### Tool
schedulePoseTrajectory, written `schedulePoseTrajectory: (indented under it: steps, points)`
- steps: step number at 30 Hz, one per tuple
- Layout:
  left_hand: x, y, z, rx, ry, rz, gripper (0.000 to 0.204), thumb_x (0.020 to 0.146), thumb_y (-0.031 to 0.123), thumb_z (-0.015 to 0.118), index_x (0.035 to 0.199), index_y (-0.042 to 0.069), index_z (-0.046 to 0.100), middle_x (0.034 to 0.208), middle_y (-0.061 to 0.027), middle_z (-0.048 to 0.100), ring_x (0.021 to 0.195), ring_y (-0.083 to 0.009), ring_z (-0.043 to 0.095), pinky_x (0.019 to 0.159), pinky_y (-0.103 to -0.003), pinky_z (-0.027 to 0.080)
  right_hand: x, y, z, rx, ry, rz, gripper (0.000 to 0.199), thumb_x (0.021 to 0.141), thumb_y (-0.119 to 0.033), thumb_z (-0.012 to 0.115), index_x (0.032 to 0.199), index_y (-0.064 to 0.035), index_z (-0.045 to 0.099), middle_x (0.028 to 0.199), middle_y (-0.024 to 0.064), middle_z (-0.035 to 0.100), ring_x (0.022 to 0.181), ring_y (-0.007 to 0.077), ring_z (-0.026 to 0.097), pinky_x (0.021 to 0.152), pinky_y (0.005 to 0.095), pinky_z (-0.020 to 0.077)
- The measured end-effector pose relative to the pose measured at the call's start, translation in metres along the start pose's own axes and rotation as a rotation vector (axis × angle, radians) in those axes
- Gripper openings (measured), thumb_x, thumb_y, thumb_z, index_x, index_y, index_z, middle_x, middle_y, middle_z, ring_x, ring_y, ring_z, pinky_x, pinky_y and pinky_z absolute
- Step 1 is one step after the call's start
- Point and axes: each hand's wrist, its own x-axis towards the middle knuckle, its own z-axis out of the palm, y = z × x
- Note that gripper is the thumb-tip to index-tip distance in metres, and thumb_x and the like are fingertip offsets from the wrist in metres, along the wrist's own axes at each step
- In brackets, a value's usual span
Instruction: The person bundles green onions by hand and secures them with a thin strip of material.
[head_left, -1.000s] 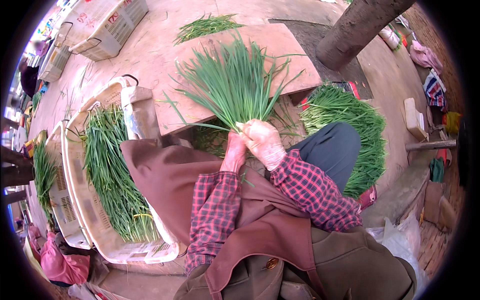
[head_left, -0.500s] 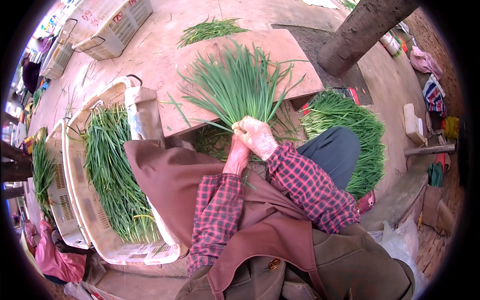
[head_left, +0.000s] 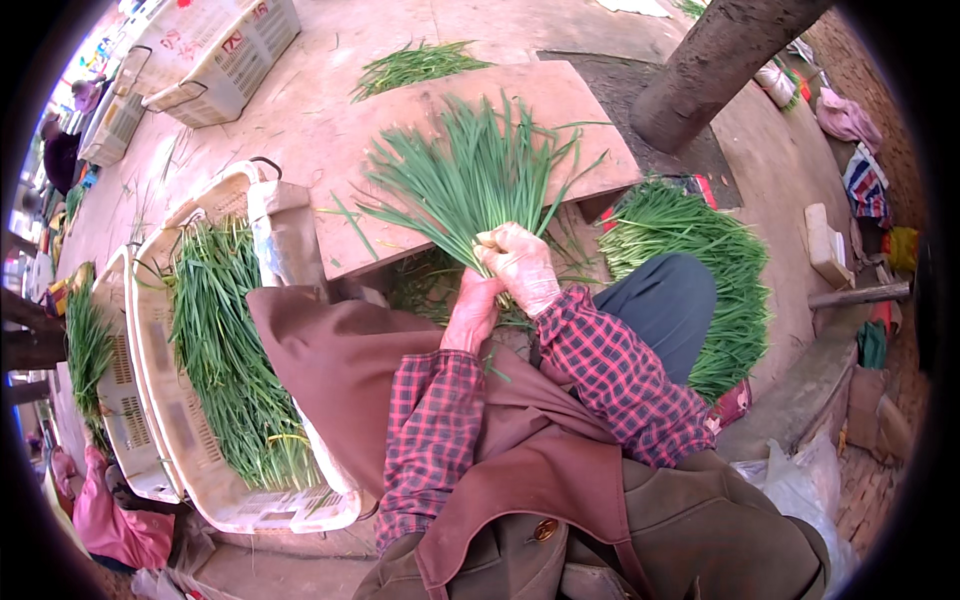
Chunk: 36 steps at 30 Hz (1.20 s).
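A fanned bunch of garlic chives spreads its green leaves away from me over a low wooden board. My right hand is wrapped round the gathered stems, thumb on top. Just below it and to the left, my left hand is closed at the stem ends; its fingertips are partly hidden. The two hands touch or nearly touch. Both forearms, in checked sleeves, reach in over a brown apron.
At left, a white plastic crate holds many chives, with another crate beyond it. More chives are heaped beside my right knee. A small pile lies past the board. A thick post leans at upper right.
The leaf tips have drawn slightly back toward me. My right hand has shifted a little to the right, and my left hand has turned slightly at the stem ends.
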Motion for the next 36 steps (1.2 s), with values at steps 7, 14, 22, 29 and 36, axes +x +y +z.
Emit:
schedulePoseTrajectory:
  steps: [7, 14, 22, 29, 36]
  points:
    - [-0.013, 0.019, 0.015, -0.365, 0.013, -0.121, 0.052, 0.079, -0.005, 0.063, 0.129, 0.005, 0.053, 0.125, -0.0055, 0.059, 0.111, -0.0196, 0.058, 0.097, -0.036, 0.046, -0.016, 0.018, -0.004, 0.273, 0.191, 0.396, 0.017, 0.082, -0.013, 0.075, 0.093, -0.0006, 0.072, 0.093, 0.0119, 0.070, 0.082, 0.0234, 0.068, 0.075, 0.0316, 0.0532]
    - [0.003, 0.002, -0.008, -0.299, 0.048, -0.179, 0.029, 0.095, 0.021, 0.064, 0.117, 0.002, 0.061, 0.109, -0.0083, 0.068, 0.096, -0.0203, 0.067, 0.082, -0.036, 0.056, -0.039, 0.009, -0.011, 0.294, 0.172, 0.360, 0.018, 0.083, -0.012, 0.074, 0.097, -0.0015, 0.072, 0.092, 0.0096, 0.068, 0.084, 0.0214, 0.067, 0.076, 0.0309, 0.0521]
    - [-0.002, 0.015, 0.003, -0.180, 0.118, -0.121, 0.022, 0.092, 0.009, 0.066, 0.111, 0.000, 0.061, 0.098, -0.0110, 0.068, 0.075, -0.0171, 0.064, 0.060, -0.029, 0.055, -0.048, -0.020, -0.057, 0.441, 0.268, 0.433, 0.013, 0.089, -0.006, 0.068, 0.099, 0.0026, 0.068, 0.081, 0.0035, 0.065, 0.069, 0.0091, 0.063, 0.061, 0.0232, 0.0481]
    - [-0.004, 0.010, 0.007, 0.008, 0.163, -0.076, 0.030, 0.087, 0.004, 0.070, 0.115, 0.001, 0.059, 0.100, -0.0098, 0.067, 0.072, -0.0165, 0.064, 0.058, -0.027, 0.054, -0.067, 0.046, -0.030, 0.245, -0.056, 0.874, 0.046, 0.090, -0.026, 0.067, 0.123, 0.0051, 0.060, 0.093, 0.0133, 0.072, 0.079, 0.0172, 0.068, 0.070, 0.0301, 0.0512]
    - [-0.006, 0.013, 0.022, -0.004, 0.156, 0.045, 0.033, 0.083, 0.001, 0.069, 0.115, 0.003, 0.059, 0.097, -0.0030, 0.065, 0.077, -0.0139, 0.063, 0.061, -0.027, 0.051, -0.006, -0.001, -0.017, -0.180, 0.079, -0.116, 0.017, 0.086, -0.012, 0.065, 0.101, -0.0066, 0.070, 0.086, 0.0130, 0.066, 0.078, 0.0290, 0.065, 0.071, 0.0388, 0.0526]
